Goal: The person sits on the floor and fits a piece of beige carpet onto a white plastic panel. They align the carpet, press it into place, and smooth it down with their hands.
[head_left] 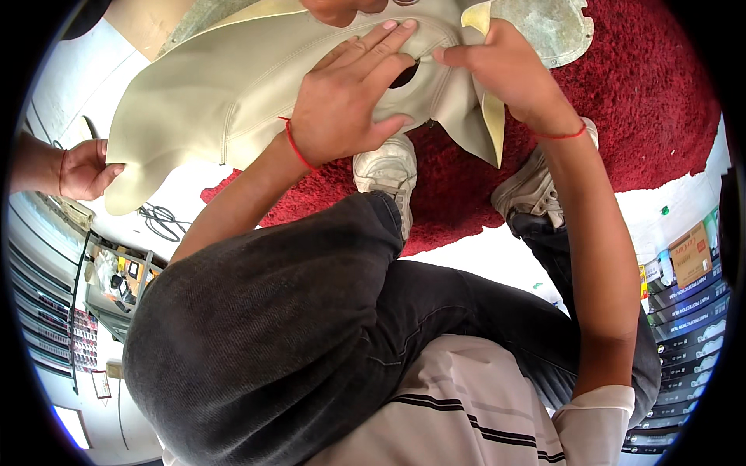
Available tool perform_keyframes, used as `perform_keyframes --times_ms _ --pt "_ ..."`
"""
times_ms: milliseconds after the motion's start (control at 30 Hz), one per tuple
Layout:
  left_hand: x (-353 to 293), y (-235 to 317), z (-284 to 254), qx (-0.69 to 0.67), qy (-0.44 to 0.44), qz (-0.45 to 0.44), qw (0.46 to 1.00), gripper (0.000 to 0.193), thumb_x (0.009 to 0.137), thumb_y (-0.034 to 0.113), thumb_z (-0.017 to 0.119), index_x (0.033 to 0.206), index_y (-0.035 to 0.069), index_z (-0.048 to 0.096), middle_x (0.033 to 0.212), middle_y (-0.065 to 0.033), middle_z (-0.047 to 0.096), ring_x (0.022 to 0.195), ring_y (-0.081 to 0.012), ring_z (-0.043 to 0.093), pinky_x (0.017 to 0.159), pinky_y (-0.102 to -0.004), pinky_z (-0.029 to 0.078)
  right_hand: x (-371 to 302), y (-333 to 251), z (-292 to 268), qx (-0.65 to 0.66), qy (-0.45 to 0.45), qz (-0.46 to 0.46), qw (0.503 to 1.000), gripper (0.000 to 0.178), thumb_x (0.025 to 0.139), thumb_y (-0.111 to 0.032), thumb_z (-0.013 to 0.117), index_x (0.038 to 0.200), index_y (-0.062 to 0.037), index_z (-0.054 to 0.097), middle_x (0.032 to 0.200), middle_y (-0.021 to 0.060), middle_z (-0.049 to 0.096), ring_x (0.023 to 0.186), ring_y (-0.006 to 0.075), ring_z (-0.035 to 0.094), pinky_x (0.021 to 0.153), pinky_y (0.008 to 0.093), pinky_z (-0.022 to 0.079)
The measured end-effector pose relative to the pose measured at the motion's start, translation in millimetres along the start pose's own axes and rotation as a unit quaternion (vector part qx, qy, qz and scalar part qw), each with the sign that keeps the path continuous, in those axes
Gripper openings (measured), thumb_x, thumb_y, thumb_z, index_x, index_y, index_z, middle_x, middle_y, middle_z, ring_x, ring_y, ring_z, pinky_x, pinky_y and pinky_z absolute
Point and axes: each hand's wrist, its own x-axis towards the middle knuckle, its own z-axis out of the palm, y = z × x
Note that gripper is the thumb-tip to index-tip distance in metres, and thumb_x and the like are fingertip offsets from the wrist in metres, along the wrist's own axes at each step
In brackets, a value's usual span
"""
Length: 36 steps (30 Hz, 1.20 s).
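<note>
A cream leather cover with stitched seams and a yellow backing stretches across the top of the head view. My left hand lies on it with fingers stretched out, beside a dark hole in the leather. Close by on the right, my right hand is closed on the cover's edge, where a yellow-backed flap folds over; its thumb points toward the hole. Another person's hand holds the cover's left end. Fingers of a further hand press on it at the top edge.
A red shaggy rug lies under the cover and my shoes. A grey-green sheet-like piece sits behind the flap. At left are a coiled black cable and a shelf; stacked boxes stand at right.
</note>
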Motion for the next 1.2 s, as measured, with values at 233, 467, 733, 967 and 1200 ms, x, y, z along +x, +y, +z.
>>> perform_keyframes --times_ms 233,467,733,967,1200 --pt "-1.3 -3.1 3.5 -0.017 0.028 0.006 0.999 0.047 0.075 0.021 0.085 0.117 0.008 0.068 0.146 -0.0108 0.061 0.131 -0.0323 0.060 0.104 -0.0403 0.052 -5.5 0.6 5.8 -0.005 0.044 0.008 0.999 0.024 0.088 -0.012 0.075 0.107 0.0031 0.072 0.094 0.0089 0.075 0.080 0.0170 0.071 0.071 0.0322 0.055" --pt "23.0 -3.6 11.7 0.012 0.078 -0.031 0.996 0.025 0.079 0.004 0.075 0.102 0.007 0.069 0.112 -0.0049 0.072 0.099 -0.0265 0.068 0.082 -0.0376 0.057 -11.1 -10.1 1.0 0.124 0.001 0.059 0.991 0.028 0.088 -0.008 0.073 0.113 0.0032 0.070 0.100 0.0116 0.074 0.081 0.0202 0.073 0.072 0.0350 0.058" --pt "21.8 -16.0 28.1 -0.001 0.166 -0.001 0.986 0.021 0.079 0.000 0.073 0.098 0.009 0.077 0.101 -0.0036 0.074 0.089 -0.0254 0.069 0.076 -0.0372 0.057 -4.3 -6.2 3.6 0.017 0.026 0.026 0.999 0.032 0.086 -0.009 0.073 0.114 0.0055 0.068 0.098 0.0111 0.075 0.084 0.0191 0.073 0.075 0.0340 0.058" --pt "29.9 -3.4 23.7 0.021 0.183 -0.032 0.982 0.020 0.080 0.002 0.074 0.098 0.009 0.079 0.100 -0.0026 0.076 0.088 -0.0238 0.071 0.077 -0.0356 0.058 5.2 13.5 6.6 -0.049 0.102 -0.027 0.993 0.019 0.088 -0.011 0.075 0.103 0.0007 0.075 0.091 0.0067 0.075 0.076 0.0144 0.069 0.068 0.0298 0.055" --pt "24.7 -20.9 34.8 0.033 0.170 -0.027 0.985 0.011 0.081 0.010 0.073 0.091 0.012 0.077 0.080 -0.0033 0.069 0.069 -0.0262 0.068 0.061 -0.0385 0.055 -0.1 -15.7 10.0 -0.077 0.149 -0.064 0.984 0.020 0.086 -0.007 0.074 0.105 -0.0010 0.075 0.093 0.0140 0.078 0.086 0.0217 0.074 0.076 0.0368 0.056"
